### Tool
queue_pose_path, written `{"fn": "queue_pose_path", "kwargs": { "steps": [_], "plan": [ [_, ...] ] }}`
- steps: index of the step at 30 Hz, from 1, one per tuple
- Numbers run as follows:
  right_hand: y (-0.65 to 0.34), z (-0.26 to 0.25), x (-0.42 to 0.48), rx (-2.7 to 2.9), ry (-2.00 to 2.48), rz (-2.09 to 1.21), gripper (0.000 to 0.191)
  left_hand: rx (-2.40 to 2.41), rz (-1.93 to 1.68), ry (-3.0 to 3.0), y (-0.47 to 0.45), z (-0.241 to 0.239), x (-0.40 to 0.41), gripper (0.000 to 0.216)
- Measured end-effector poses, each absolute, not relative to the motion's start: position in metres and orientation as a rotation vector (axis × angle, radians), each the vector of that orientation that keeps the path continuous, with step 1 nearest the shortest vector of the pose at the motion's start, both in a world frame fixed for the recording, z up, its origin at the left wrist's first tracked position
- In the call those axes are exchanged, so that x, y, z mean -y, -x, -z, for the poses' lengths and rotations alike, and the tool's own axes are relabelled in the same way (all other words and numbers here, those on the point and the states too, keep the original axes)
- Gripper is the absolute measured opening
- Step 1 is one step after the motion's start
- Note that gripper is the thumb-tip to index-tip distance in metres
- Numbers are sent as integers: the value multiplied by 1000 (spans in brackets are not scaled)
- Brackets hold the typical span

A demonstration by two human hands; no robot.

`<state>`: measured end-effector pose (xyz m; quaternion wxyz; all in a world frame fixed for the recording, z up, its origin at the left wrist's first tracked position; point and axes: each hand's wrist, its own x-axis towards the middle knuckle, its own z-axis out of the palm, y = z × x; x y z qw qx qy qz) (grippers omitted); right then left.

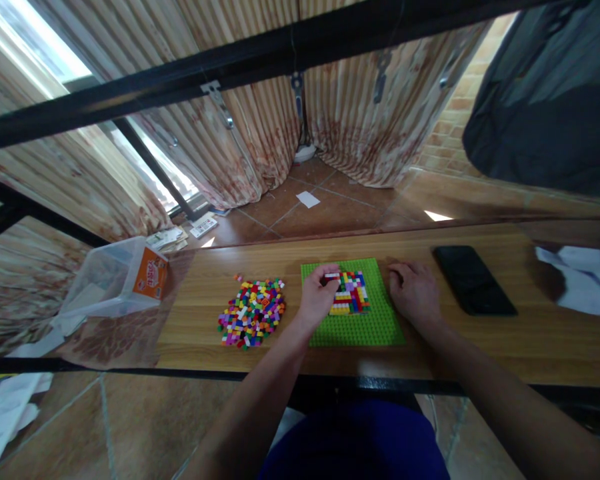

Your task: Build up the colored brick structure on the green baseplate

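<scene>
A green studded baseplate lies on the wooden table, bearing a flat patch of multicoloured toy bricks set close together. My left hand is over the plate's left part, thumb and fingers pinched at the left edge of the patch. Whatever is between those fingertips is too small or hidden to make out. Just right of the plate, my right hand rests on the table with its fingers curled in, and no object shows in it. Left of the plate is a heap of loose small bricks in many colours.
A black phone lies right of my right hand, with white paper farther right. At the left end stands a clear plastic box with an orange label. A black metal bar crosses above the table, before curtains.
</scene>
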<state>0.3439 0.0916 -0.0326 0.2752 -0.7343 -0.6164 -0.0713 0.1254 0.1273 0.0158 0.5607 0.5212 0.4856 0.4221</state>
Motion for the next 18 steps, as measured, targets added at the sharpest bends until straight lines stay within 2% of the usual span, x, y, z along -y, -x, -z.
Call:
{"fn": "queue_pose_path", "kwargs": {
  "steps": [18],
  "plan": [
    [-344, 32, -92, 1679, 1968, 228, 29, -1209, -1011, -1211, -131, -12, -129, 34]
  ]
}}
